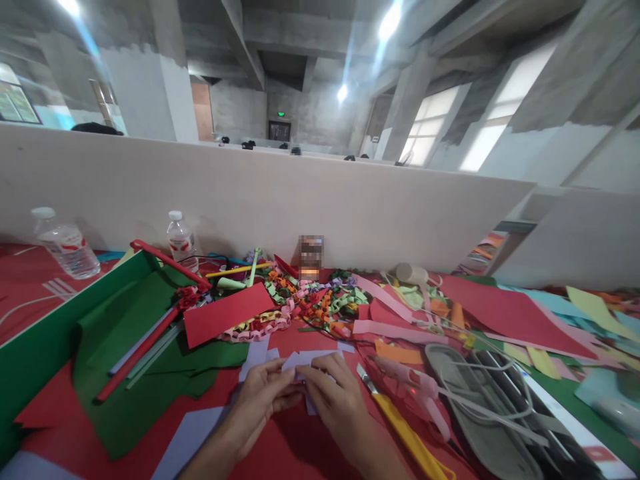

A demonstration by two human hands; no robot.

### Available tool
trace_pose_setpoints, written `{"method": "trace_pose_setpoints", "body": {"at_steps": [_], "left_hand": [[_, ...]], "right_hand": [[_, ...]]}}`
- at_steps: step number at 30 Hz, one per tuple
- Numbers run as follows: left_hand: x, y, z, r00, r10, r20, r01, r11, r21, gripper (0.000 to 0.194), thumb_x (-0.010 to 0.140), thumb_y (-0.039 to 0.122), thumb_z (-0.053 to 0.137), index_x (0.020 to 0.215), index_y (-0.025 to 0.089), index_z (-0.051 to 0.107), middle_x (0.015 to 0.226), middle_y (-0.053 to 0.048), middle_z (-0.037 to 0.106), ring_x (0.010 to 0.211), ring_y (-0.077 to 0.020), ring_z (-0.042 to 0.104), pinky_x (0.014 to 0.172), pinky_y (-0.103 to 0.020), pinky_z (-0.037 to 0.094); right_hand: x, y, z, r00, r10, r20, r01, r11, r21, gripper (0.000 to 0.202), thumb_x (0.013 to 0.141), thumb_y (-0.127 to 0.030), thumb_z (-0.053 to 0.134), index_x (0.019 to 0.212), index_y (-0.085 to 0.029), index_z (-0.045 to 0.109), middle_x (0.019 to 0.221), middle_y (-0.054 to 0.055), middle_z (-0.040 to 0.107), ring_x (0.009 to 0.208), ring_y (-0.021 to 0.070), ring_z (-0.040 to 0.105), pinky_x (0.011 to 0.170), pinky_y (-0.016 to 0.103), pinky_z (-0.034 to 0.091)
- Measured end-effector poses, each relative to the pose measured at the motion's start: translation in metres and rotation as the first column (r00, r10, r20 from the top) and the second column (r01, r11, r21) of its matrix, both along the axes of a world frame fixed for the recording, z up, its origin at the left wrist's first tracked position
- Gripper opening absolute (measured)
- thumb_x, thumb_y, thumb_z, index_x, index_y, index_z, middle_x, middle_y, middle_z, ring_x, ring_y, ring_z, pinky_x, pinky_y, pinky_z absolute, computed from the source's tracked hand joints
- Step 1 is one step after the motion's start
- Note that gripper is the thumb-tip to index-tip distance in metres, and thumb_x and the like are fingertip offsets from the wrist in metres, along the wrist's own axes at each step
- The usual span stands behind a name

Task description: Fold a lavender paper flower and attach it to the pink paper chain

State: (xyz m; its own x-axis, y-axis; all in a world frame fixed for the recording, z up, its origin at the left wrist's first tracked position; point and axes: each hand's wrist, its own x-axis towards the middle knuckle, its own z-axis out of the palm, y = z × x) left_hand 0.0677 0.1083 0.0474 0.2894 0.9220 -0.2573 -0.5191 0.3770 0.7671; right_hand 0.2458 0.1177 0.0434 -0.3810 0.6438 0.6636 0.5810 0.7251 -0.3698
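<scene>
left hand: pinching lavender paper
right hand: pinching same paper
right of it: yellow cutter, pink glue gun
table far edge: water bottles

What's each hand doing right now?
Left hand: fingers closed on the lilac paper.
Right hand: fingers on the same paper, grip partly hidden.

Held left hand and right hand close together, with fingers bent inward. Slanted both forearms forward, with wrists spread apart behind the fingers.
</scene>
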Motion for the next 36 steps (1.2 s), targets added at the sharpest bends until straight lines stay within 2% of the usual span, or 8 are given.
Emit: {"method": "trace_pose_setpoints", "body": {"at_steps": [5,11,14,19,22,24,28,36], "left_hand": [[0.002,0.003,0.0,0.993,0.116,0.026,-0.117,0.992,0.047,0.041,0.066,0.036,0.089,0.095,0.012,0.072,0.094,-0.011,0.077,0.089,-0.0224,0.073,0.089,-0.035,0.057],[0.001,0.002,0.001,0.993,0.117,-0.015,-0.116,0.991,0.065,0.042,0.064,0.038,0.09,0.094,0.012,0.074,0.095,-0.012,0.077,0.088,-0.0237,0.073,0.088,-0.039,0.058],[0.001,0.003,-0.002,0.992,0.125,-0.014,-0.123,0.99,0.075,0.041,0.066,0.036,0.089,0.096,0.013,0.075,0.102,-0.013,0.076,0.093,-0.0236,0.072,0.091,-0.038,0.057],[0.001,0.004,-0.006,0.989,0.144,-0.014,-0.143,0.988,0.051,0.043,0.065,0.036,0.088,0.099,0.015,0.074,0.098,-0.01,0.076,0.089,-0.0222,0.072,0.091,-0.038,0.056],[0.001,0.005,-0.007,0.993,0.107,-0.057,-0.099,0.987,0.125,0.039,0.07,0.038,0.084,0.099,0.014,0.074,0.099,-0.012,0.075,0.093,-0.0241,0.07,0.087,-0.037,0.056],[0.0,0.007,-0.008,0.986,0.096,-0.138,-0.067,0.978,0.196,0.036,0.071,0.039,0.083,0.094,0.013,0.075,0.095,-0.01,0.074,0.088,-0.0232,0.068,0.081,-0.033,0.055],[-0.001,0.01,-0.01,0.932,0.166,-0.323,-0.051,0.94,0.337,0.032,0.069,0.038,0.083,0.083,0.012,0.074,0.078,-0.005,0.07,0.072,-0.0176,0.063,0.068,-0.025,0.05],[-0.001,0.009,-0.008,0.895,0.208,-0.395,-0.062,0.934,0.351,0.034,0.07,0.044,0.081,0.076,0.012,0.073,0.067,-0.002,0.066,0.063,-0.0154,0.058,0.06,-0.023,0.047]], "right_hand": [[0.001,0.004,-0.006,1.0,0.019,0.013,-0.018,0.998,-0.058,0.028,0.095,-0.018,0.058,0.12,-0.027,0.067,0.098,0.008,0.066,0.089,0.0216,0.062,0.076,0.035,0.054],[-0.001,0.004,-0.012,0.995,0.017,-0.095,-0.027,0.994,-0.107,0.023,0.095,-0.019,0.059,0.114,-0.026,0.07,0.101,0.008,0.065,0.091,0.0204,0.064,0.077,0.032,0.056],[-0.003,0.003,-0.009,0.984,0.018,-0.178,-0.05,0.982,-0.181,0.019,0.095,-0.021,0.06,0.109,-0.025,0.072,0.1,0.008,0.066,0.091,0.0198,0.066,0.076,0.029,0.056],[-0.006,-0.001,0.002,0.972,0.008,-0.236,-0.08,0.952,-0.294,0.015,0.094,-0.022,0.059,0.098,-0.023,0.074,0.095,0.007,0.067,0.087,0.0193,0.066,0.076,0.028,0.054],[-0.011,-0.003,0.008,0.959,-0.051,-0.279,-0.064,0.919,-0.39,0.016,0.094,-0.024,0.057,0.088,-0.021,0.072,0.086,0.005,0.067,0.079,0.0184,0.065,0.07,0.026,0.051],[-0.014,-0.004,0.01,0.948,-0.102,-0.302,-0.053,0.884,-0.465,0.018,0.094,-0.027,0.058,0.083,-0.019,0.07,0.081,0.004,0.066,0.072,0.0174,0.063,0.064,0.025,0.048],[-0.017,-0.004,0.006,0.92,-0.163,-0.355,-0.074,0.819,-0.568,0.022,0.092,-0.034,0.061,0.078,-0.018,0.068,0.074,0.003,0.066,0.065,0.0162,0.059,0.059,0.024,0.045],[-0.019,-0.005,0.001,0.862,-0.253,-0.438,-0.135,0.719,-0.682,0.034,0.088,-0.048,0.064,0.078,-0.016,0.069,0.064,0.002,0.064,0.054,0.0152,0.056,0.049,0.023,0.043]]}}
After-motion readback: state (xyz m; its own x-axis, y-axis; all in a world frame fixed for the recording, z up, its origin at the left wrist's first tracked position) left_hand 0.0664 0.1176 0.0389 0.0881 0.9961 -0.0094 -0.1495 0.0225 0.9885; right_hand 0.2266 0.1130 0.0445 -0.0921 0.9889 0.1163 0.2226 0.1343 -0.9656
